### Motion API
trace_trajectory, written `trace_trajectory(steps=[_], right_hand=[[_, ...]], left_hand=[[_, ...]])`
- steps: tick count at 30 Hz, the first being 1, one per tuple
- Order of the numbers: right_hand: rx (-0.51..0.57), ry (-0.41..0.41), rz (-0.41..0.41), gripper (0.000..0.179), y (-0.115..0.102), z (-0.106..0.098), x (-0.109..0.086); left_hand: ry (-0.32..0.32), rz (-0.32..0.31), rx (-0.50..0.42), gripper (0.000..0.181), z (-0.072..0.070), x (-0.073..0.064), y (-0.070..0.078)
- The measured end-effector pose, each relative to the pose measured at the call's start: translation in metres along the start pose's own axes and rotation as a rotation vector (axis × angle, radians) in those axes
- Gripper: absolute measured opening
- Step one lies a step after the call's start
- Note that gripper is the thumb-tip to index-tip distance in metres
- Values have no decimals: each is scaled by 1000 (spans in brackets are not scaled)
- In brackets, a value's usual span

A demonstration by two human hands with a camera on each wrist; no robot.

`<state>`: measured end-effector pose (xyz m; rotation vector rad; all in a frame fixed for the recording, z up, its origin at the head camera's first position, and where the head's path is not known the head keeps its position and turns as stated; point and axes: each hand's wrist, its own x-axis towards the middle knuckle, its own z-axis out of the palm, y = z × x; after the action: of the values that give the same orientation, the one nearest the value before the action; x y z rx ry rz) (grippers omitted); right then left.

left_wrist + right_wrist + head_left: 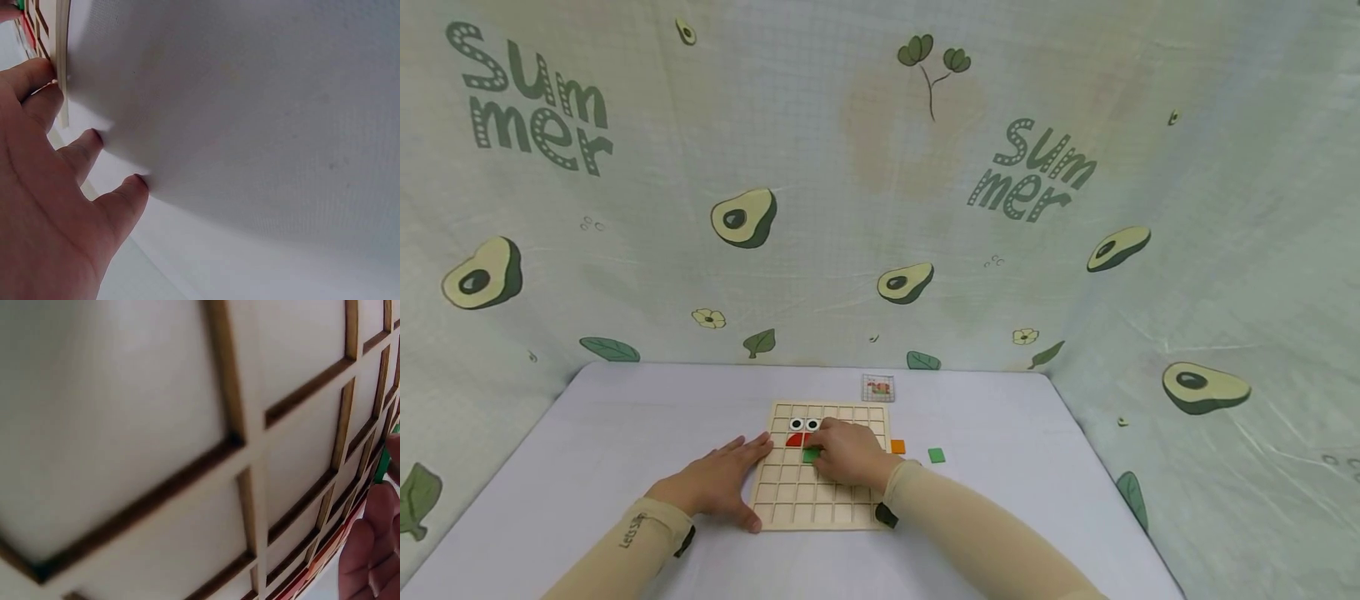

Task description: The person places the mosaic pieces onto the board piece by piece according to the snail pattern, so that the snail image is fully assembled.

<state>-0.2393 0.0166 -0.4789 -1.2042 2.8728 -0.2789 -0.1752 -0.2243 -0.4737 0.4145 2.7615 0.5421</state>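
A wooden grid board (786, 492) lies on the table. My left hand (718, 479) is spread along its left edge, with forefinger and thumb at the frame; in the left wrist view the other fingertips (139, 181) rest on the white cloth. Over the board's upper middle, my right hand (850, 454) pinches a green square tile (810, 456) at a cell just below the red pieces. The right wrist view catches this green tile (382, 464) between finger and thumb. Two round eye tiles (796, 424) sit above a red rounded piece (794, 439); a second red piece is partly covered by my fingers.
An orange tile (898, 447) lies just off the board's right edge, and a loose green tile (936, 455) lies farther right. Behind the board is a small picture card (877, 387) with a grid design. A patterned curtain (820, 167) hangs behind the table.
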Motion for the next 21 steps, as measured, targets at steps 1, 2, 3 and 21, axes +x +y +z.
trace_trajectory(steps=[1,2,3,21], right_hand=[[0,4,-1,28,0,0,0],[1,5,-2,28,0,1,0],[1,6,-2,27,0,1,0],[59,3,57,32,47,-30,-55]], left_hand=[[0,1,-2,122,0,0,0],[0,2,-3,122,0,0,0],[-1,3,-4,122,-1,-1,0],[-1,-13,11,123,1,2,-1]])
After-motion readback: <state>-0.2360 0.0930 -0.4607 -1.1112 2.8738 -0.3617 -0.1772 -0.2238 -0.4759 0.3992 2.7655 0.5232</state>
